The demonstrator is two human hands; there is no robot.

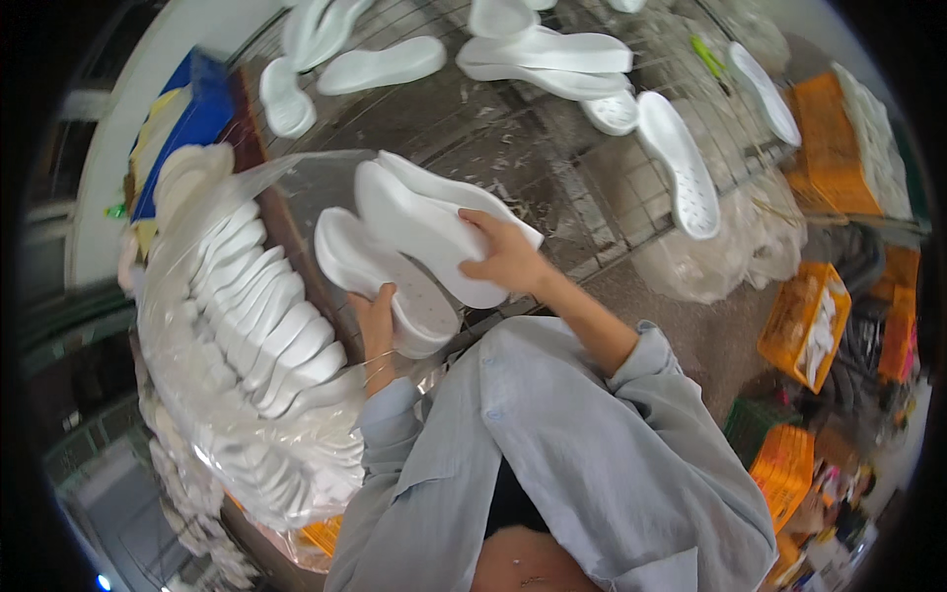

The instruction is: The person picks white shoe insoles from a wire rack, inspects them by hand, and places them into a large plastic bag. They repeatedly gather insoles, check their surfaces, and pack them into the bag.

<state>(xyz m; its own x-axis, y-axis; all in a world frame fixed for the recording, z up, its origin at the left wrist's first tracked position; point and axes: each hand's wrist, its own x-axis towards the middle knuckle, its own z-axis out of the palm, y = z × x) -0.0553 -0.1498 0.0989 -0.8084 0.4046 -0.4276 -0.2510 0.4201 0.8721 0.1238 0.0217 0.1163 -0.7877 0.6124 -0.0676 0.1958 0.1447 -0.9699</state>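
My left hand (375,321) grips a white shoe sole (385,271) by its edge, with the thumb on the dotted inner face. Just right of it, my right hand (505,255) is closed on a pair of white soles (419,212) laid against each other, thumb and fingers over the upper one. Both hands are above the near edge of a wire-mesh rack (602,187). To the left, a clear plastic bag (182,296) holds several white soles (271,316) packed in a row.
More soles (385,66) lie about the mesh, one (679,163) at its right side. A green-handled tool (708,57) rests at the far right. Orange crates (804,326) stand along the right, near a clear plastic bundle (705,257). A blue box (202,104) is at the far left.
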